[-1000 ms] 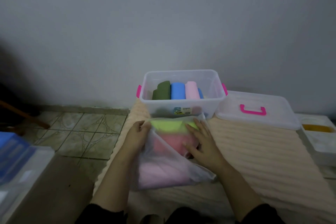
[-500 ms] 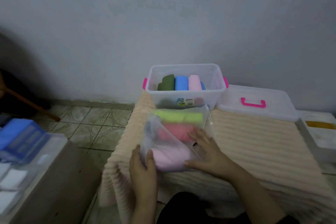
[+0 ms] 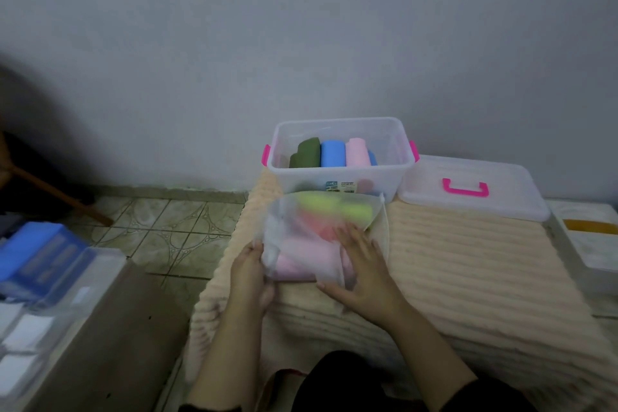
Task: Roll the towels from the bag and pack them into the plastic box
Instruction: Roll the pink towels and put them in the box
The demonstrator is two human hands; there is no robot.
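Note:
A translucent white bag (image 3: 301, 231) lies on the ribbed peach cover, with yellow-green, coral and pink towels showing through it. My left hand (image 3: 249, 273) holds the bag's near-left corner. My right hand (image 3: 359, 266) lies flat on the bag's near-right part with fingers spread. Behind the bag stands the clear plastic box (image 3: 394, 144) with pink latches. It holds rolled towels: a dark green one (image 3: 306, 154), a blue one (image 3: 332, 154) and a pale pink one (image 3: 357, 152).
The box's clear lid (image 3: 515, 197) with a pink handle lies right of the box. A white tray (image 3: 592, 244) sits at the far right. Clear bins with blue and white items (image 3: 36, 264) stand at the left, across a strip of tiled floor (image 3: 160, 227).
My left hand slid from the bag's far-left edge down to its near-left corner. The right hand stays pressed on the bag. The camera view shifted left and down.

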